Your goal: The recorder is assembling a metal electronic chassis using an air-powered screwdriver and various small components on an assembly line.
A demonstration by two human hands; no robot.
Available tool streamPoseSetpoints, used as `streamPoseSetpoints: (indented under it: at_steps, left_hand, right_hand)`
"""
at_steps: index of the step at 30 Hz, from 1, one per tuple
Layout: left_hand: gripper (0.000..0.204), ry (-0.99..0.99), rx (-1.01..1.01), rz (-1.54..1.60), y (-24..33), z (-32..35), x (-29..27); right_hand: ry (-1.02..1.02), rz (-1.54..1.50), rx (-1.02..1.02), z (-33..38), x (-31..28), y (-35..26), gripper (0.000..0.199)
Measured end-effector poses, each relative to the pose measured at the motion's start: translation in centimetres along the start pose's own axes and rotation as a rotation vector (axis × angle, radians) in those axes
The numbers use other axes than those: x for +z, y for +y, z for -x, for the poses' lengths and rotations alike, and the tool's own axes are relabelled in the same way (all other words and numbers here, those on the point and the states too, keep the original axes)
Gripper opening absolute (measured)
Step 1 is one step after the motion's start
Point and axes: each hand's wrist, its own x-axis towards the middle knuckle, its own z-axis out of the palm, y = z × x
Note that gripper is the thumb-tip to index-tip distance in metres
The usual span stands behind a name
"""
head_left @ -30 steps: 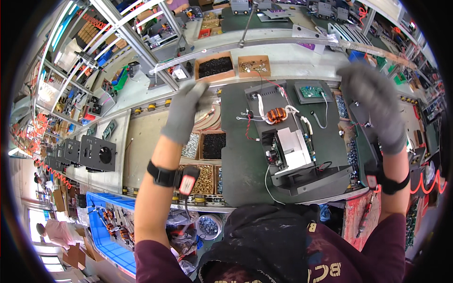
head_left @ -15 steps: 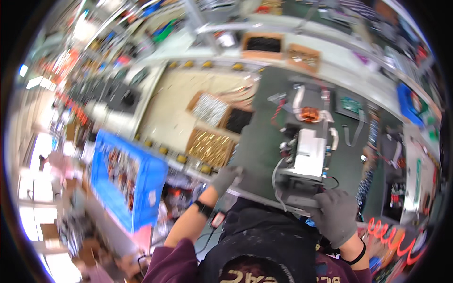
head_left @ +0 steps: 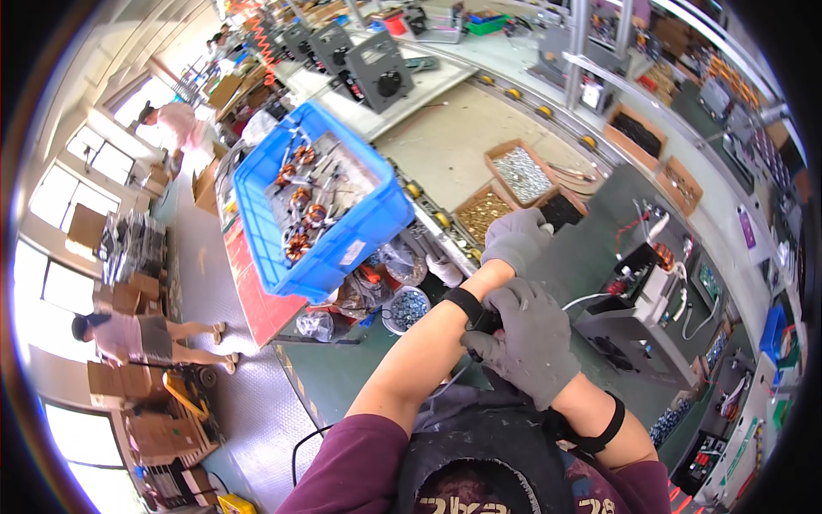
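Observation:
My left hand [head_left: 515,241], in a grey glove, hangs loosely curled over the edge of the dark green bench mat [head_left: 572,272] and holds nothing. A black wrist strap [head_left: 467,306] circles that wrist. My right hand [head_left: 524,341], also grey-gloved, is wrapped over the left wrist with its fingers closed on the strap. A grey metal power-supply unit [head_left: 640,319] with loose wires stands on the mat to the right of both hands.
A blue crate [head_left: 318,199] of copper-wound coils sits to the left. Cardboard boxes of small screws and parts [head_left: 518,174] lie on the bench beyond my hands. A small bowl of screws [head_left: 408,308] is near my left forearm. People stand in the aisle at far left.
Both hands came down from the overhead rail and met in front of me; the right hand has closed on the left wrist strap. My head has turned left, bringing the blue crate into view.

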Motion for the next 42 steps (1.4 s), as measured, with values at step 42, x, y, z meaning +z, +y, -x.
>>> streamPoseSetpoints:
  at_steps: [42]
  left_hand:
    - [0.032, 0.290, -0.949, -0.001, -46.3, 36.8, -9.0]
  right_hand:
    - [-0.833, -0.466, -0.365, -13.4, 25.5, -19.9, 0.037]
